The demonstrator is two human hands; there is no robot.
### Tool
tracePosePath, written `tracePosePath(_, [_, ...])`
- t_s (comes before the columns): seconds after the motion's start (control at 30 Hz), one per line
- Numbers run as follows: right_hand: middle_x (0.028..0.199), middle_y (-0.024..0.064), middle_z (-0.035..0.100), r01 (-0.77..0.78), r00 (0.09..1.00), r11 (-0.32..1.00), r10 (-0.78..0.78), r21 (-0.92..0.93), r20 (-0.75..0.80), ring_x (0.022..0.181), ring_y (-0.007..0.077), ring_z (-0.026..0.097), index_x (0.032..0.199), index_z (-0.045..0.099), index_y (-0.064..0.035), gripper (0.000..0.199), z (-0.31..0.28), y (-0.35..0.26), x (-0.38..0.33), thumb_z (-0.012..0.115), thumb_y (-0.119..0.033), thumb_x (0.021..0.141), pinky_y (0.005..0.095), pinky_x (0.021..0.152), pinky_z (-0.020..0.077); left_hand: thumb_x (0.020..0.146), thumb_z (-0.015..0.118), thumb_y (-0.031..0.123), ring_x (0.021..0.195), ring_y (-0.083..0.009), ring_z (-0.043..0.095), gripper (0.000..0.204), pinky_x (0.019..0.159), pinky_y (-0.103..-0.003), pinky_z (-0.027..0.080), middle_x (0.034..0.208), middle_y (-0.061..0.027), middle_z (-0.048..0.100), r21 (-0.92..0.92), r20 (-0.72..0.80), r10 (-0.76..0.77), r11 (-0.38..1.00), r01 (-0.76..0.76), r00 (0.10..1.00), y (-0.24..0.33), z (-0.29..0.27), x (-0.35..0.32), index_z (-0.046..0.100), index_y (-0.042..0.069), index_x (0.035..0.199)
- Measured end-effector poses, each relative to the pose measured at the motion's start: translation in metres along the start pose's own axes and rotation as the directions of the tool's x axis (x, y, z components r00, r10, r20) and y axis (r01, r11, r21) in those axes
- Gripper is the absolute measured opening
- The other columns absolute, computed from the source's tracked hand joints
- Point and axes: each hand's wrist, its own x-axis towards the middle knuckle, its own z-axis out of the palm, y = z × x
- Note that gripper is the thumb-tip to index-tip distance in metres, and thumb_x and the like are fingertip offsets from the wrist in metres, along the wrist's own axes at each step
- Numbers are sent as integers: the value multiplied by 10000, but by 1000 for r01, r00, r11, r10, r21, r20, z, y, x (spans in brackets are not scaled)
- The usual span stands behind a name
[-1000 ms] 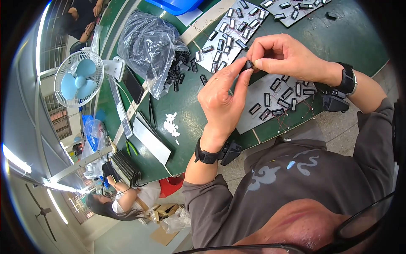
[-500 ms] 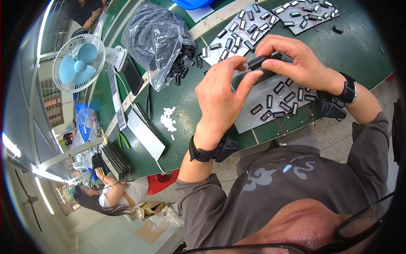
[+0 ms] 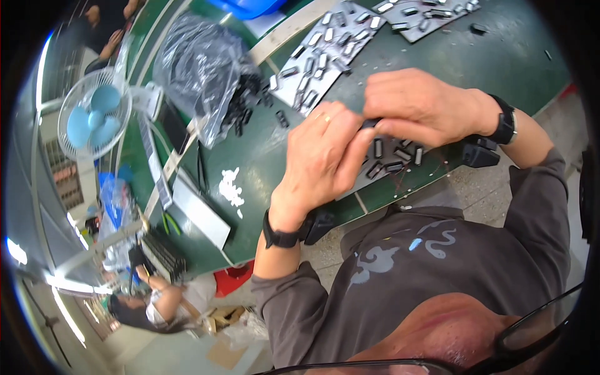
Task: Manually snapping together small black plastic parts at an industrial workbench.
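A small black rectangular part (image 3: 371, 123) is between my two hands, mostly covered by the fingers. My left hand (image 3: 320, 156) is closed, thumb and fingertips pinching the part's left end. From the other side, my right hand (image 3: 419, 107) pinches it with thumb and curled fingers. Below the hands, a grey metal plate (image 3: 361, 182) carries several black-rimmed rectangular parts (image 3: 378, 148) with thin red wires. Another plate of similar parts (image 3: 322, 61) lies just beyond my hands.
A third plate (image 3: 412, 32) stands at the far side. Left are a plastic bag (image 3: 203, 65) spilling black pieces, small white pieces (image 3: 230, 187), a flat metal bar (image 3: 201, 209), green-handled pliers (image 3: 170, 223) and a fan (image 3: 95, 119). A co-worker (image 3: 165, 303) sits beyond the table's left end.
My left hand has closed in and now pinches the black part, its fingers formerly apart from it. Both hands meet lower over the near plate. The whole view has shifted slightly.
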Motion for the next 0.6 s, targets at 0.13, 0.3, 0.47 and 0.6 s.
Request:
tracePosePath(0.13, [823,161,495,67,998,990,-64,123,-25,748,373,485,955,538,11,148,4,0,0,605,-120,934,437,653,427,862,689,102,681,-321,552,143,583,-394,450,752,-122,517,-4,42,-63,998,63,997,9,2,-5,566,33,886])
tracePosePath(0.3, [830,144,519,65,994,997,-61,41,-91,753,350,517,977,565,11,156,-4,-11,-1,622,-128,933,422,663,441,895,680,119,665,-283,566,149,594,-362,465,794,-118,564,-12,-74,-92,996,91,993,12,4,-10,592,15,952])
tracePosePath(0.47, [848,119,563,-301,909,942,235,-152,-344,804,301,572,1020,654,1,195,-55,-24,-10,667,-166,921,399,719,485,934,660,116,699,-204,598,153,611,-311,489,890,-109,640,-237,-316,-282,948,212,906,3,6,-5,630,1,1030])
tracePosePath(0.6, [873,145,651,-387,922,777,334,-497,-196,829,317,632,960,674,-5,251,-80,-31,-32,655,-250,907,398,745,500,939,656,88,722,-173,618,108,602,-287,501,930,-108,668,-212,-361,-255,959,188,897,1,7,-6,658,2,1003])
